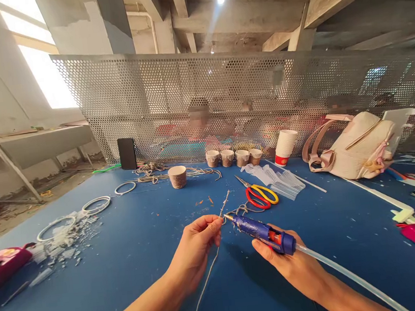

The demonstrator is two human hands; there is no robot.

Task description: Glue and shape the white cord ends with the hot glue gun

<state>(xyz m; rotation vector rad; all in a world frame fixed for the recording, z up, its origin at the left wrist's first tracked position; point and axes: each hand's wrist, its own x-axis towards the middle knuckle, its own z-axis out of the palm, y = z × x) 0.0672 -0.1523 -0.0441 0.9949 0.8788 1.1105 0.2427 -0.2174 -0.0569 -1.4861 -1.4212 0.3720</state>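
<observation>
My left hand (198, 243) pinches a thin grey cord (209, 275) between thumb and fingertips; one end sticks up above the fingers and the rest trails down to the bottom edge. My right hand (290, 260) is wrapped round a blue glue gun (254, 227), its nozzle pointing left at the cord beside my left fingertips. A long clear glue stick (349, 274) runs out of the gun's back end. Beyond the gun lie scissors (262, 197) with red and yellow handles, next to a loose loop of cord (248, 209).
A cord-wrapped cup (177, 177) stands before bundled cords (151, 170). Farther back are several small cups (227, 158), stacked paper cups (286, 146), a phone (127, 153) and a perforated screen (171, 90). White rings (96, 205) lie left, a pink backpack (362, 146) right.
</observation>
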